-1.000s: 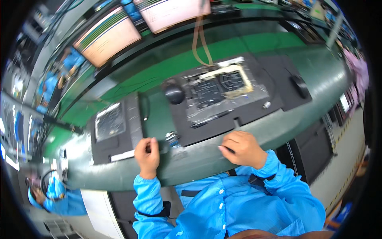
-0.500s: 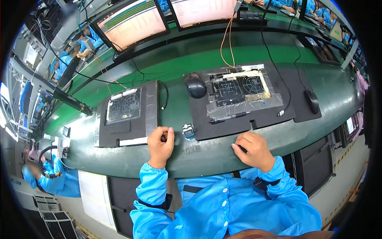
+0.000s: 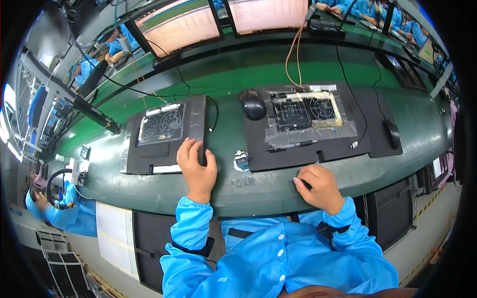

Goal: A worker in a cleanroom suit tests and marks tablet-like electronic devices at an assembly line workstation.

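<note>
My left hand (image 3: 197,169) reaches over the near right corner of the left black pad (image 3: 134,165). Its fingers are stretched forward and the thumb stands apart, with nothing held. On that pad lies a dark panel printed with circular targets (image 3: 162,124). Loosely curled at the table's near edge, my right hand (image 3: 320,187) shows nothing in its fingers. Just beyond it is the larger black pad (image 3: 278,161), bearing a taped-down target panel (image 3: 305,110) with a pale frame round its right part. A dark pen (image 3: 295,145) lies below that panel.
A black mouse (image 3: 252,104) sits at the larger pad's upper left, another mouse (image 3: 391,134) at its right. Beside the pad is a small counter-like device (image 3: 241,160). Cables with plugs (image 3: 354,144) cross the green table. Monitors (image 3: 176,25) stand behind; a co-worker (image 3: 69,211) is at the left.
My left hand has moved forward onto the edge of the left pad, its fingers opening from a loose curl. My right hand stays curled in about the same place. The view has shifted slightly.
</note>
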A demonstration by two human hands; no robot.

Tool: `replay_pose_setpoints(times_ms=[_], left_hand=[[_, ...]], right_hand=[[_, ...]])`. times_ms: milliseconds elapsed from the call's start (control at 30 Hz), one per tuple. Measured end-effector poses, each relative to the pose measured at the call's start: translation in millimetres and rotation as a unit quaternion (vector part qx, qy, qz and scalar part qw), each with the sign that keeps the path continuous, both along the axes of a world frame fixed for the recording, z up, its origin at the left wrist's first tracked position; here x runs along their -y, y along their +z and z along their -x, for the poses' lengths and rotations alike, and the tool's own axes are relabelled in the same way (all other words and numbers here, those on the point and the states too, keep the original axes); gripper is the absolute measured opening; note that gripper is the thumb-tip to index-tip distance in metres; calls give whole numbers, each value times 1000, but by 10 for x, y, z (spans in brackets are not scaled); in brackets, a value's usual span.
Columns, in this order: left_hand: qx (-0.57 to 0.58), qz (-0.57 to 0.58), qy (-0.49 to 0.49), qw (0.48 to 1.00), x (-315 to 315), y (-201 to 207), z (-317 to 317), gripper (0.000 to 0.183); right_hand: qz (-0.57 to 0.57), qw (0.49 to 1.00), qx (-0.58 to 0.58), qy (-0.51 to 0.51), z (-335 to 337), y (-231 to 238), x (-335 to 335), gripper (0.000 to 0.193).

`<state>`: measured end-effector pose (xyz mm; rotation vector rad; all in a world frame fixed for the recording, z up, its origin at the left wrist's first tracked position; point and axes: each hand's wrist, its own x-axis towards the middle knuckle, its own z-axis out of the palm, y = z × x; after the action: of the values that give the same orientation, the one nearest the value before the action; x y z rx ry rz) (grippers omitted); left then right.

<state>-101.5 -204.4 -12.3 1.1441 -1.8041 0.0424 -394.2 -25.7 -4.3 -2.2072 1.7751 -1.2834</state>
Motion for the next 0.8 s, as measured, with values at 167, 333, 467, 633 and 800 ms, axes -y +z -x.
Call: replay_pose_setpoints(times_ms=[167, 333, 467, 633, 800], left_hand=[[153, -37, 49, 986, -9, -9, -6, 46], [178, -22, 58, 982, -9, -22, -43, 43], [162, -14, 60, 985, 9, -23, -57, 43], [118, -3, 65, 991, 33, -36, -102, 39], [76, 17, 60, 995, 97, -50, -147, 32]], right_hand=[[-4, 999, -31, 16, -54, 117, -21, 11], [-12, 993, 11, 117, -117, 512, -16, 27], [31, 989, 80, 117, -221, 742, 492, 40], [38, 996, 74, 39, -397, 565, 1630, 55], [18, 994, -43, -99, -499, 293, 2171, 66]])
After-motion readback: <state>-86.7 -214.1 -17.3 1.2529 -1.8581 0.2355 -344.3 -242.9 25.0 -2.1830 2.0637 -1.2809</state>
